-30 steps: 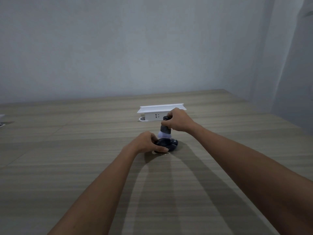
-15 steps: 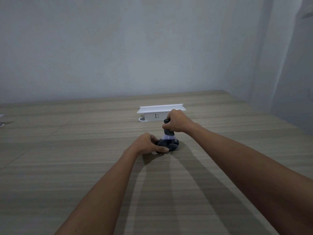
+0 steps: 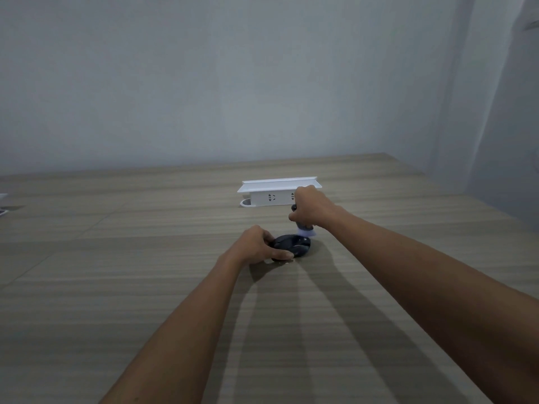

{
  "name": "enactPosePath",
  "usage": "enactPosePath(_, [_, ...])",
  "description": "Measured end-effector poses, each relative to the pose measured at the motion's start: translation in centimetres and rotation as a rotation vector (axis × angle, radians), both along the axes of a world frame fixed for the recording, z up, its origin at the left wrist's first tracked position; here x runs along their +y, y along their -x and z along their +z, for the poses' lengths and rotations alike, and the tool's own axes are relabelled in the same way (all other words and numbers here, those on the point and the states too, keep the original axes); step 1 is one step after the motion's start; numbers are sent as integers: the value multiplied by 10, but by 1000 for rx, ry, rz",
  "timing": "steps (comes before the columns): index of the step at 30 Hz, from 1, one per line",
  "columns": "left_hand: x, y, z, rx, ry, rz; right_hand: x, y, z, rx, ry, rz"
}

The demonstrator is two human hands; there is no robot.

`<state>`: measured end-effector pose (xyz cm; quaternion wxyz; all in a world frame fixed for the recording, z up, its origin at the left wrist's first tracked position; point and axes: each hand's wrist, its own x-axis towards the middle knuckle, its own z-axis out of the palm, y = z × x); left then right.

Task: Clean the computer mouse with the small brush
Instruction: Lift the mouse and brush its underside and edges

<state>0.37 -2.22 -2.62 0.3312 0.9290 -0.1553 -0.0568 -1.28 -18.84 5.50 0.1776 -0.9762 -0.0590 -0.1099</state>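
Two bare forearms reach over the wooden table (image 3: 145, 287) toward a white socket box (image 3: 274, 195). Left hand (image 3: 253, 246) has its grip clamped on the black mouse (image 3: 294, 246) lying on the table. Right hand (image 3: 309, 209) has its grip closed round the small brush (image 3: 304, 230), upright, bristles at the mouse's far edge.

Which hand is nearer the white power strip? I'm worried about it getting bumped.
Right. The right hand, holding the brush, overlaps the power strip in view. The left hand sits nearer the person, on the mouse.
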Motion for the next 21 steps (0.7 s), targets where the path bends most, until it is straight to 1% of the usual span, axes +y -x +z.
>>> enactPosePath(2, [0,0,1,5,-2,2,0,1,-2,-2,3,12])
enactPosePath(7, [0,-2,0,30,-18,4,10,1,4,48,-168,73])
enactPosePath(9, [0,-2,-1,22,-12,3,7,-2,3,67,-186,57])
enactPosePath(13, [-1,1,1,0,-8,-9,-8,1,1,51,-22,-23])
enactPosePath(15, [-2,2,2,-4,-11,-14,-14,2,-1,44,-11,-24])
enactPosePath(16, [-2,2,2,-3,-17,-13,-15,1,-2,38,-29,-14])
enactPosePath(20, [-1,1,2,8,-24,-9,-4,3,0,63,-229,64])
enactPosePath(21, [-1,1,1,6,-22,-14,0,4,-1,78,-237,90])
